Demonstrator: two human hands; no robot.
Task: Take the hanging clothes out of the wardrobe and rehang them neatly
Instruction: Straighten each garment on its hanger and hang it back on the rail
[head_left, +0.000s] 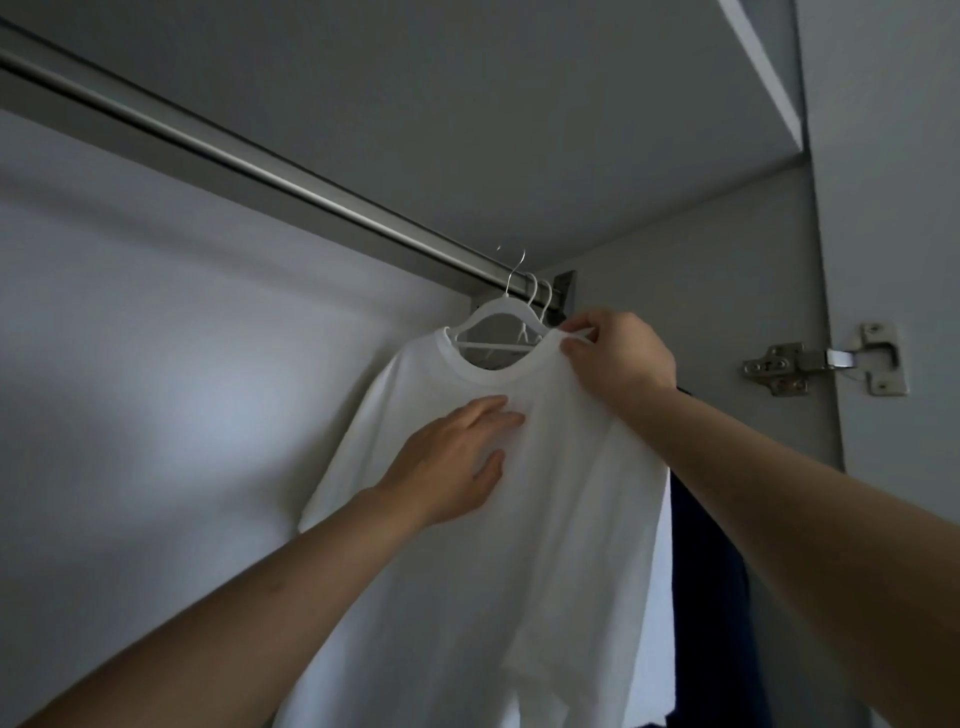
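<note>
From the head camera we look up into a pale grey wardrobe, where a long brushed-metal hanging rail (270, 171) runs from the upper left down toward the far right corner. A white short-sleeved cotton T-shirt (519, 519) hangs on a white plastic hanger with a silver wire hook (493, 317); whether that hook sits fully on the rail we cannot tell. Two more silver hooks sit on the rail just behind it. Our left hand (457, 462) lies released and flat, fingers straight, pressing on the shirt's chest below the collar. Our right hand (615, 353) pinches the shirt's right shoulder at the hanger's end, fingers curled on the cloth. A dark navy garment (701, 571) hangs just right of the shirt. On the right, a silver metal door hinge (826, 361) is fixed where the wardrobe's side wall meets the door.
</note>
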